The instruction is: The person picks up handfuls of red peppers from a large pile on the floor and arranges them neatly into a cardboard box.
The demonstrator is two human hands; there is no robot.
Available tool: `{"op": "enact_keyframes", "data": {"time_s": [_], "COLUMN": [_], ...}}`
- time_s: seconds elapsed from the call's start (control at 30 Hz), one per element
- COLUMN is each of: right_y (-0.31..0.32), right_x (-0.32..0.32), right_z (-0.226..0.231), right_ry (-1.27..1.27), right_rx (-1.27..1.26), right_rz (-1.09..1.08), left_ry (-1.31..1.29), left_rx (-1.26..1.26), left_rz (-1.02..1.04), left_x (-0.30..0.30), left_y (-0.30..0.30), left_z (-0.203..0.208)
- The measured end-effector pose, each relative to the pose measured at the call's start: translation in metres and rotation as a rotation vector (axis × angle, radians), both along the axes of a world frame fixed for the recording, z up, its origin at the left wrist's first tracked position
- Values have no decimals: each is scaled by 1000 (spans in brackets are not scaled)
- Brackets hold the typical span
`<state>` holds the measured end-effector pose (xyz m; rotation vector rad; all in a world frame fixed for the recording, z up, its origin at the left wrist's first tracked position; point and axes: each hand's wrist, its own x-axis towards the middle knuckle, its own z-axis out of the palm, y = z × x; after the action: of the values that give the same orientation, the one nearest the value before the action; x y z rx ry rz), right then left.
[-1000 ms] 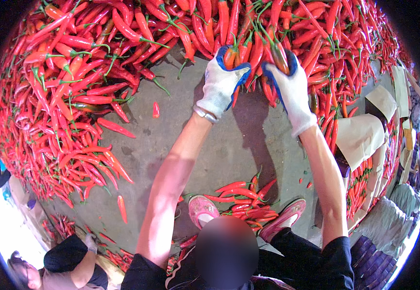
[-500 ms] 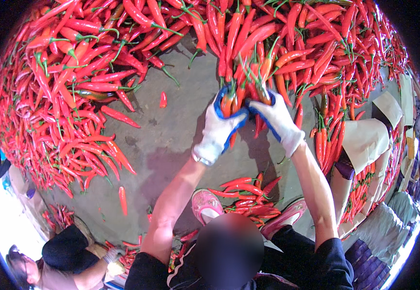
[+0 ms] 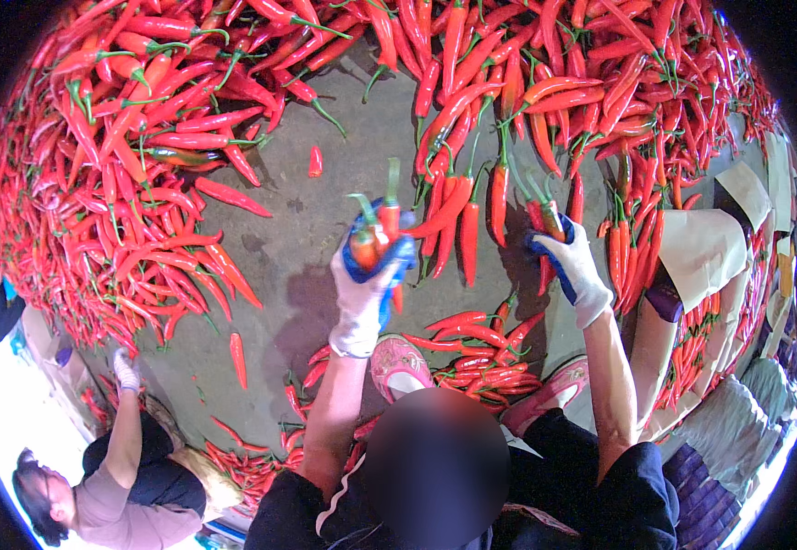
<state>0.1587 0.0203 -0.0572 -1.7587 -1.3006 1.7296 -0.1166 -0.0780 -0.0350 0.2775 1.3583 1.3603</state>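
At lower left, another person (image 3: 114,477) in a dark top, crouched at the edge of the grey floor (image 3: 270,275). Across the upper left, a deep heap of red chillies (image 3: 123,174) with green stems. Left of centre, the left hand (image 3: 368,275), in a white-and-blue glove, clenched round a bunch of chillies (image 3: 382,234), stems upward, raised above bare floor. Below, a small pile of chillies (image 3: 472,353) between two pink shoes (image 3: 398,367). Right of centre, the right hand (image 3: 568,266), gloved alike, closed on a few chillies (image 3: 545,215) at the heap's edge. At far right, pale cardboard sheets (image 3: 705,247), partly over chillies.
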Motion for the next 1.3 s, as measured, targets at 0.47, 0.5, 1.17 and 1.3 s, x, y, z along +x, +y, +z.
{"op": "enact_keyframes", "data": {"time_s": [0.47,0.5,1.17,1.3], "right_y": [14,14,-13,-6], "right_x": [-38,-60,-60,-73], "right_z": [10,16,15,21], "right_ry": [-606,-698,29,-255], "right_rx": [610,587,199,267], "right_rz": [143,147,253,550], "left_ry": [1413,1358,-488,-406], "left_rx": [100,114,205,222], "left_rz": [-543,-516,53,48], "left_x": [26,22,4,-2], "left_y": [42,44,-54,-53], "left_z": [-14,-15,-74,-73]}}
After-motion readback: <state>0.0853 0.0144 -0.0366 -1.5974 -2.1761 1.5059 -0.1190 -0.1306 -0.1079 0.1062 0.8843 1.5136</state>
